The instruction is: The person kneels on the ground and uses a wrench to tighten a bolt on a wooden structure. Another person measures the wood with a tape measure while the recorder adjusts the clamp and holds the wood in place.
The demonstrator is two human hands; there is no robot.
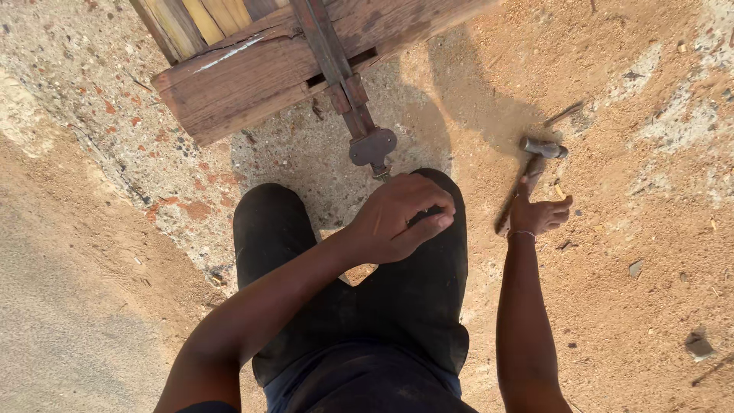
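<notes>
My right hand (540,214) reaches down to the sandy ground with its fingers spread. It lies against the wooden handle of a hammer (517,197), whose metal head (544,147) points away from me. My left hand (401,218) hovers over my knee in dark trousers (267,229), fingers curled with the thumb along them and nothing visible inside. It sits just below the round metal end of a bar clamp (372,145). The clamp runs up across a worn wooden block (252,76).
Wooden slats (191,19) stand behind the block at the top left. A long nail or rod (563,114) lies beyond the hammer. Small stones (698,344) and wood chips are scattered over the sand on the right. Rough concrete lies to the left.
</notes>
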